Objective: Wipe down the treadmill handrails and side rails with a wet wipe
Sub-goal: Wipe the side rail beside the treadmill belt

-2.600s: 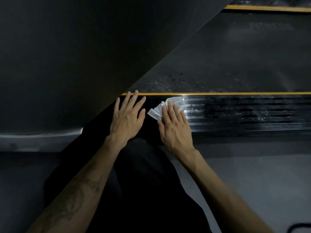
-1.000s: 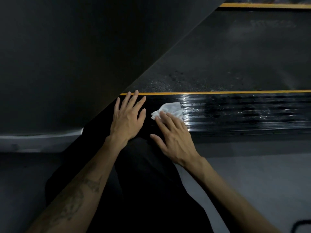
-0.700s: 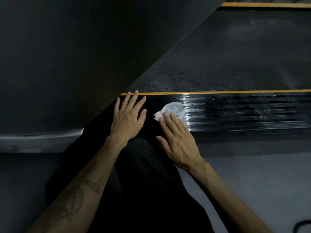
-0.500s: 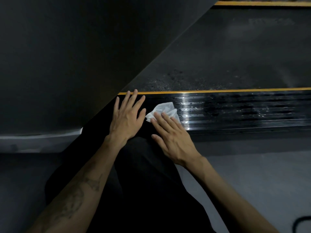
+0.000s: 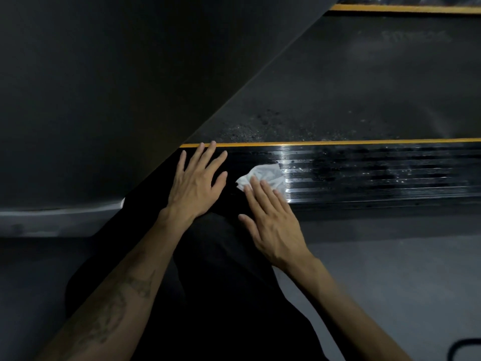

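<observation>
Wipe [image 5: 263, 175] white, crumpled, on rail [image 5: 377, 175].

The black, ribbed, glossy side rail [image 5: 377, 178] of the treadmill runs level across the view, with a thin yellow stripe [image 5: 338, 142] along its far edge. A crumpled white wet wipe [image 5: 265, 175] lies directly on the rail near its left end, with glistening ribs just right of it. Both hands lie flat on the rail: the right hand [image 5: 270, 220] presses the wipe's near part with straight fingers, and the left hand [image 5: 195, 183] rests spread just left of the wipe.
</observation>
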Demonstrator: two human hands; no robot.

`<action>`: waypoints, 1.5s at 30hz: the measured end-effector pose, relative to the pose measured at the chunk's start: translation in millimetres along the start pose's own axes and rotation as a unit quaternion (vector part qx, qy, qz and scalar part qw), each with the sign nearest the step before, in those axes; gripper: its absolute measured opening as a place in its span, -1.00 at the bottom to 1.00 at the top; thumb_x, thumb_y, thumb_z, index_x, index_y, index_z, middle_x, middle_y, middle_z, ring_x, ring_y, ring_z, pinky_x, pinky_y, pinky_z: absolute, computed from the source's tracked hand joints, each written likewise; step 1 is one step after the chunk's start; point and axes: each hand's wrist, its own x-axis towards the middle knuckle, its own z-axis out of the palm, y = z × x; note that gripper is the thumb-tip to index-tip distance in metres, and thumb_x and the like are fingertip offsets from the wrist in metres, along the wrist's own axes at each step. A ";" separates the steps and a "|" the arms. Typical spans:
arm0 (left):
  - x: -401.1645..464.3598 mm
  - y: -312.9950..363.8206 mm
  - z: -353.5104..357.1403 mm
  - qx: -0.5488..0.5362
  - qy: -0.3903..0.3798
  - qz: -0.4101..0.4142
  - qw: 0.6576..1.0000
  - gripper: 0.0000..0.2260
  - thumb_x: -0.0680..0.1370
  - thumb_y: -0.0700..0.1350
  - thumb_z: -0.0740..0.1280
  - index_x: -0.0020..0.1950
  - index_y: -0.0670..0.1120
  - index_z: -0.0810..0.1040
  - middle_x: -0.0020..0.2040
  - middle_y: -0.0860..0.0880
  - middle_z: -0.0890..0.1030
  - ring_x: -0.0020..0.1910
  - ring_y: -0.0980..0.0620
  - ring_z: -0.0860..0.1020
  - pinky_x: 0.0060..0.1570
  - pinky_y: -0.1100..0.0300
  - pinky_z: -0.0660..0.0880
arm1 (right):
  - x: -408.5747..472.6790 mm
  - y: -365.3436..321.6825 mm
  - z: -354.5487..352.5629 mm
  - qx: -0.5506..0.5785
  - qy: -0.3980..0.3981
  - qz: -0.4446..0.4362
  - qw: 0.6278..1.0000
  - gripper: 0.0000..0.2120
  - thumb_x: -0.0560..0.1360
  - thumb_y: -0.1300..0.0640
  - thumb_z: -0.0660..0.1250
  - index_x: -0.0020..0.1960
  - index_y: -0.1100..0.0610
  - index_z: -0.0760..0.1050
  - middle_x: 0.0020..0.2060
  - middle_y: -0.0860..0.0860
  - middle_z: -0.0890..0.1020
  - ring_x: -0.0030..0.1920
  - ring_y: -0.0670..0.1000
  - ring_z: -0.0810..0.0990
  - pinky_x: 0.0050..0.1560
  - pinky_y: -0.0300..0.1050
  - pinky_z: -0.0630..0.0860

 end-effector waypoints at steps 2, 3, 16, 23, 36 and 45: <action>3.4 3.3 0.5 0.003 -0.001 -0.013 1.000 -0.50 0.68 0.12 0.09 0.60 0.00 0.34 0.65 -0.05 0.20 0.65 -0.08 0.09 0.58 -0.22 -0.02 | -11.4 -3.9 -0.4 0.002 0.016 0.005 1.000 -0.35 0.71 -0.21 -0.10 0.63 0.18 0.19 0.63 0.10 0.14 0.64 0.05 0.03 0.63 -0.05 -0.12; 6.2 6.9 0.3 0.004 -0.005 -0.022 1.000 -0.53 0.69 0.08 0.13 0.59 -0.03 0.35 0.65 -0.07 0.21 0.65 -0.10 0.09 0.58 -0.25 -0.03 | -13.0 -6.6 -0.4 0.004 0.014 -0.002 1.000 -0.34 0.71 -0.22 -0.11 0.62 0.19 0.19 0.63 0.10 0.15 0.64 0.05 0.03 0.63 -0.06 -0.11; 16.7 29.0 8.1 -0.013 0.033 -0.059 0.998 -0.58 0.65 0.08 0.18 0.44 -0.10 0.44 0.50 -0.17 0.37 0.57 -0.23 0.22 0.53 -0.37 0.05 | -10.9 -4.8 4.4 0.006 0.044 0.010 0.999 -0.36 0.69 -0.21 -0.01 0.59 0.20 0.27 0.61 0.12 0.23 0.62 0.08 0.13 0.62 -0.04 -0.01; 19.2 27.2 11.0 -0.008 0.001 -0.007 1.000 -0.52 0.71 0.08 0.09 0.63 0.00 0.25 0.68 -0.03 0.11 0.66 -0.05 -0.01 0.60 -0.20 -0.08 | -0.9 4.4 3.5 -0.005 0.021 0.002 1.000 -0.39 0.70 -0.19 -0.04 0.62 0.12 0.22 0.63 0.07 0.16 0.64 0.05 0.06 0.61 0.09 0.06; 17.3 26.8 12.1 -0.019 0.023 -0.011 0.999 -0.53 0.71 0.08 0.11 0.62 0.00 0.28 0.66 -0.02 0.17 0.66 -0.01 0.04 0.61 -0.15 -0.07 | -7.2 8.2 7.0 -0.019 0.067 0.032 0.997 -0.42 0.71 -0.15 0.01 0.60 0.16 0.26 0.62 0.11 0.20 0.64 0.07 0.10 0.62 0.04 0.03; 18.4 25.8 14.5 -0.017 0.024 -0.012 0.999 -0.50 0.69 0.12 0.06 0.62 0.01 0.30 0.66 -0.03 0.18 0.66 -0.03 0.06 0.60 -0.16 -0.05 | -4.2 10.5 7.1 -0.037 0.056 0.022 0.997 -0.39 0.71 -0.17 -0.01 0.62 0.16 0.22 0.63 0.09 0.17 0.64 0.06 0.07 0.60 0.08 0.06</action>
